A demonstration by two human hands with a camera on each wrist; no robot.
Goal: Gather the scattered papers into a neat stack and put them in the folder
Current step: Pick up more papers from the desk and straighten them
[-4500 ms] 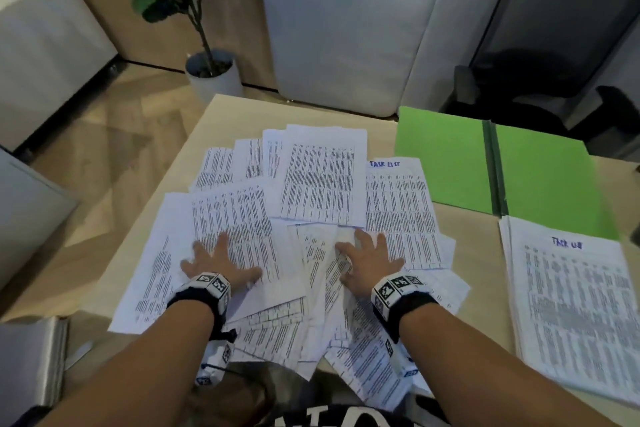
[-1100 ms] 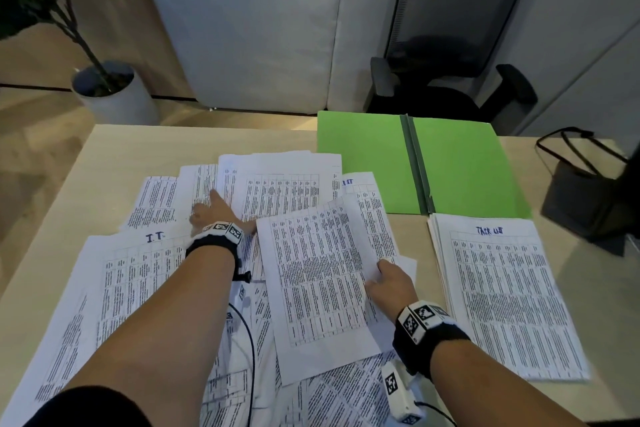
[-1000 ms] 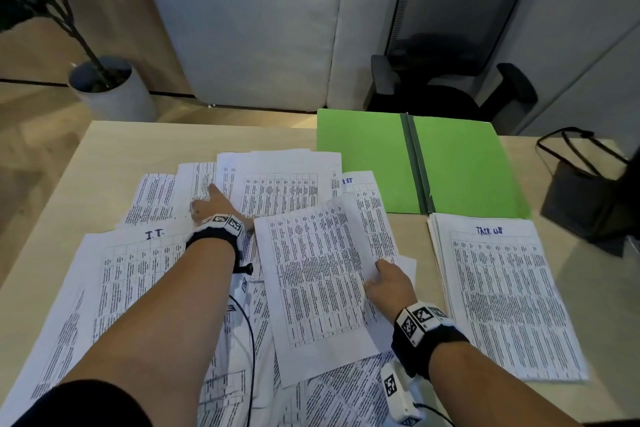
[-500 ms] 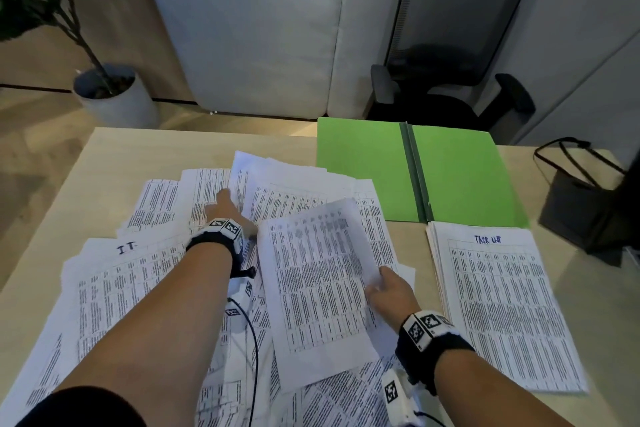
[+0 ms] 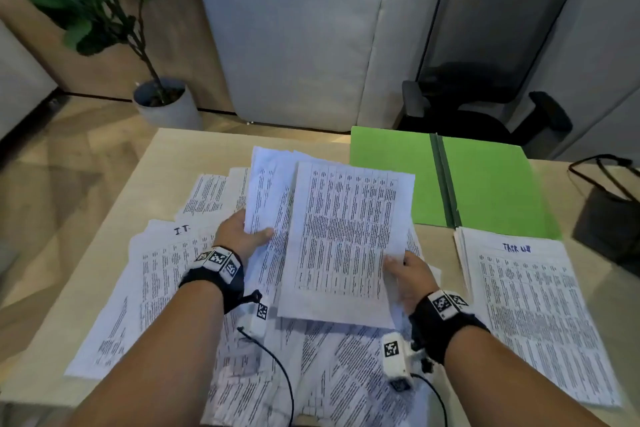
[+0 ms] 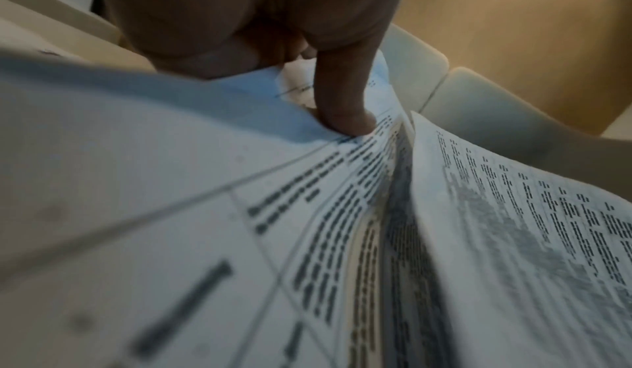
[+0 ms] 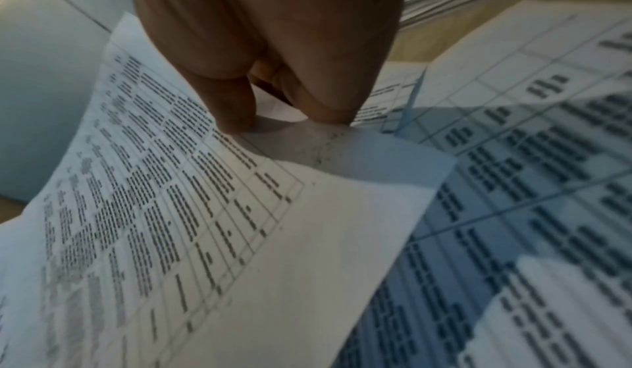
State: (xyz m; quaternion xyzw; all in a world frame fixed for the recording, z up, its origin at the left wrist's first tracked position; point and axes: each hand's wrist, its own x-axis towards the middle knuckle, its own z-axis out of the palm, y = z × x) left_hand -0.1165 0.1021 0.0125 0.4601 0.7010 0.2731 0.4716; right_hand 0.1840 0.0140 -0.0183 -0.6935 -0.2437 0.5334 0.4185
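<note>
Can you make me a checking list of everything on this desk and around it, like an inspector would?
Surface: pale wooden table, largely covered by sheets.
Job's things: scattered papers; neat stack beside them; green folder lying open.
Clutter: black bag at the right edge.
Hands: left hand grips a few lifted sheets; right hand pinches the top sheet.
Cables: thin black cable from the wrist cameras.
Surroundings: potted plant, office chair, sofa.

Dim, soft light; blurred wrist views
</note>
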